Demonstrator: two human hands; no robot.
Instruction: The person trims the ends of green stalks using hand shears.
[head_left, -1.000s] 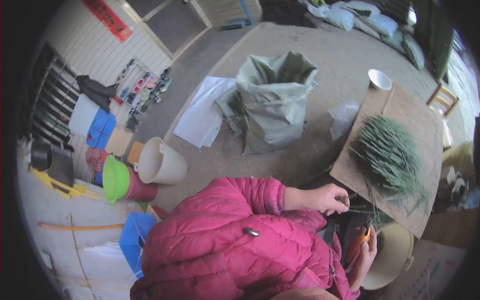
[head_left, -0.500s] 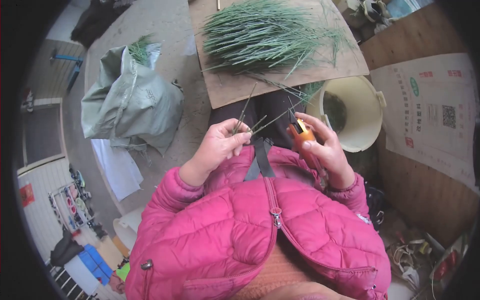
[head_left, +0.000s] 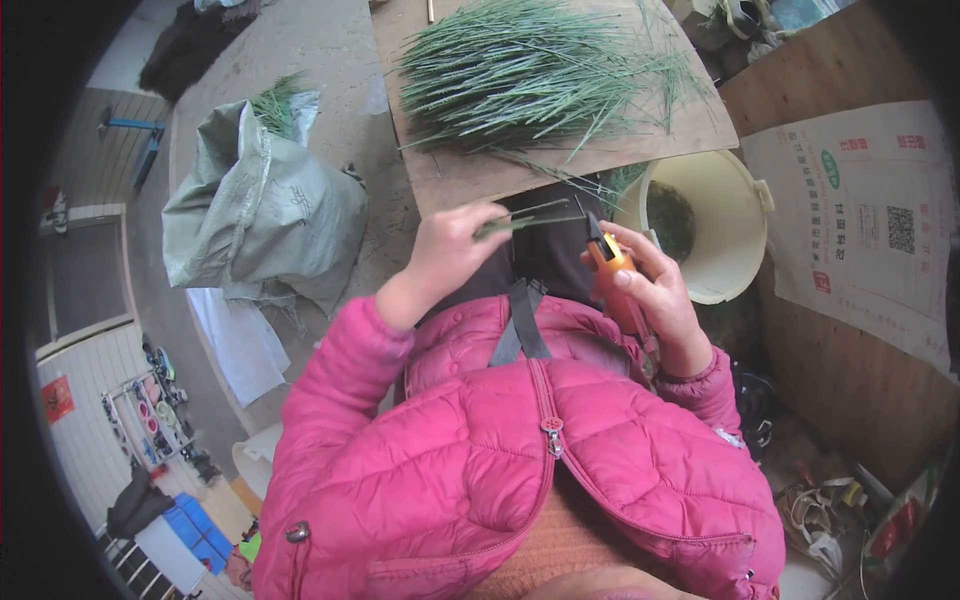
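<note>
Left hand (head_left: 455, 245) pinches a few thin green stems (head_left: 535, 218), close to the table's (head_left: 440, 185) near left corner; fingers narrow, and the stems run crosswise, free ends out toward the right hand (head_left: 665, 295). And that right hand's wrapped round an orange-handled cutter (head_left: 610, 260), blades angled up and left, right by those ends; touching or not, can't tell! Beyond both, the green pile (head_left: 520, 75) lies inside the table's near edge.

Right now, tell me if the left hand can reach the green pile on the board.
Likely yes: the left hand is near the board and nothing visible blocks the green pile, though it holds stems.
</note>
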